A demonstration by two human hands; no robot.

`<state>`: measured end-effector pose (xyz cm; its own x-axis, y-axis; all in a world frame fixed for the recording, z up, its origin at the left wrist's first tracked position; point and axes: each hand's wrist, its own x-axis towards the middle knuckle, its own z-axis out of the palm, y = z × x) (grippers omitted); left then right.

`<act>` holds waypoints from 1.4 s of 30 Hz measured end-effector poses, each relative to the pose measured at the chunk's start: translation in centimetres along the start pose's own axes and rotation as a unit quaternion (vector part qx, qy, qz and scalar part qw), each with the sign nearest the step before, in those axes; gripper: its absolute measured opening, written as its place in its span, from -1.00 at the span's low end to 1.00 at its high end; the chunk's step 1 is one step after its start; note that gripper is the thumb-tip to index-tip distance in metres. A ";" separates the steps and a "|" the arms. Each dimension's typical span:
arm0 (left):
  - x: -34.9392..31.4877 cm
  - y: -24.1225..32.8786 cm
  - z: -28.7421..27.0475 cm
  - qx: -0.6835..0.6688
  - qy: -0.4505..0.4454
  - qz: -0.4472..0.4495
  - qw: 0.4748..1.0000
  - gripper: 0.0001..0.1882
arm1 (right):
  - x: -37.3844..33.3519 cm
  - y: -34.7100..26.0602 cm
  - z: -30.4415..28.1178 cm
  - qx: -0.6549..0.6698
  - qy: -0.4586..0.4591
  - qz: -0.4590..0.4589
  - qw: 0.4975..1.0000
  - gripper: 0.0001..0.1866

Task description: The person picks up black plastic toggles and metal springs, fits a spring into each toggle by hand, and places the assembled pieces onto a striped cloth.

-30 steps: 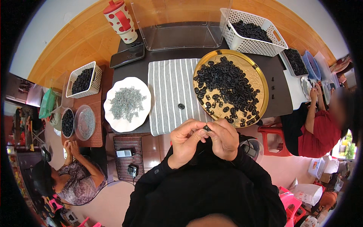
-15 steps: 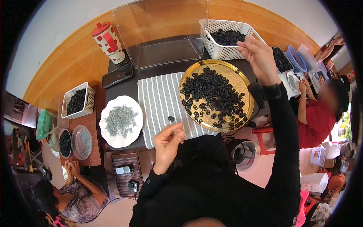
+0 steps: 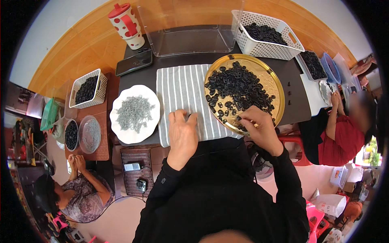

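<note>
Tabletop (image 3: 299,106), orange wall (image 3: 83,52), left fingers (image 3: 180,114) nearly closed over cloth (image 3: 177,87), right fingers (image 3: 253,113) likewise over tray (image 3: 266,73), grip unclear

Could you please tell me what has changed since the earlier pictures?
The left hand and right hand, first together on a small dark part, are now apart. The left moved forward to a black piece on the striped cloth, its grip unclear. The right, last raised by the white basket, has come down to the near edge of the gold tray. The scalloped plate and polka-dot tumbler stayed put.
</note>
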<state>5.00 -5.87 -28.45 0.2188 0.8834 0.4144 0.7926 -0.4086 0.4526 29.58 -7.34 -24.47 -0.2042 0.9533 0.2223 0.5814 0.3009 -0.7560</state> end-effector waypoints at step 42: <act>-1.5 3.9 0.9 -0.473 -0.067 -0.082 0.875 -0.78 | -0.6 -1.1 2.2 0.098 0.030 -0.054 0.993 -0.90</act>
<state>8.25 -8.63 -28.02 0.2610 0.9413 0.2142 0.0085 -0.2241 0.9745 27.33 -8.34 -25.11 -0.2061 0.9173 0.3408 0.3926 0.3965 -0.8299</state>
